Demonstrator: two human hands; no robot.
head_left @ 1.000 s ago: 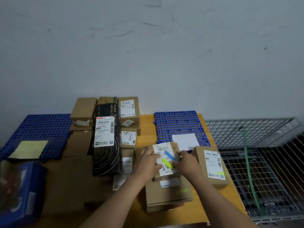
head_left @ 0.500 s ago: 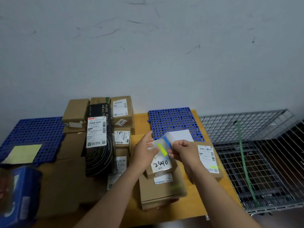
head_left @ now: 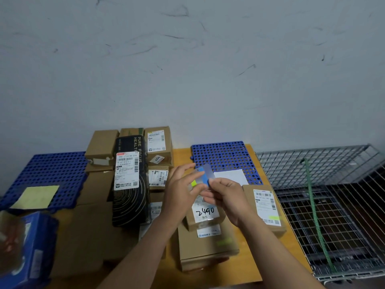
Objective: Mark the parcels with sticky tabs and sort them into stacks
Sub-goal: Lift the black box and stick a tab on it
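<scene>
Where the two hands meet above the middle of the wooden table (head_left: 281,257), we see a clear tab sheet (head_left: 205,174) held up between them. The left hand (head_left: 179,190) grips its left edge, thumb laid across the front and the other fingers behind, the index finger reaching up past the top corner. The right hand (head_left: 227,197) pinches the sheet's lower right corner between thumb and curled fingers. On the sheet we make out a blue tab (head_left: 201,169) near the top and a yellow-green tab (head_left: 194,183) lower left.

Directly under the hands sits a small parcel (head_left: 205,213) with "2490" handwritten on its label, lying on top of a larger flat parcel (head_left: 206,247). Just to the right lies a labelled parcel (head_left: 264,207) with a yellow-green strip (head_left: 274,217) on its label.

Behind the hands lies a blue perforated mat (head_left: 225,155) with a white sheet (head_left: 231,176) on it. To the left stands a pile of brown boxes (head_left: 102,144) with a black box (head_left: 130,205) leaning against them (its lettering is only partly readable). A second blue mat (head_left: 52,172) carries a yellow paper (head_left: 35,196). A wire cage (head_left: 343,205) stands at the right.
</scene>
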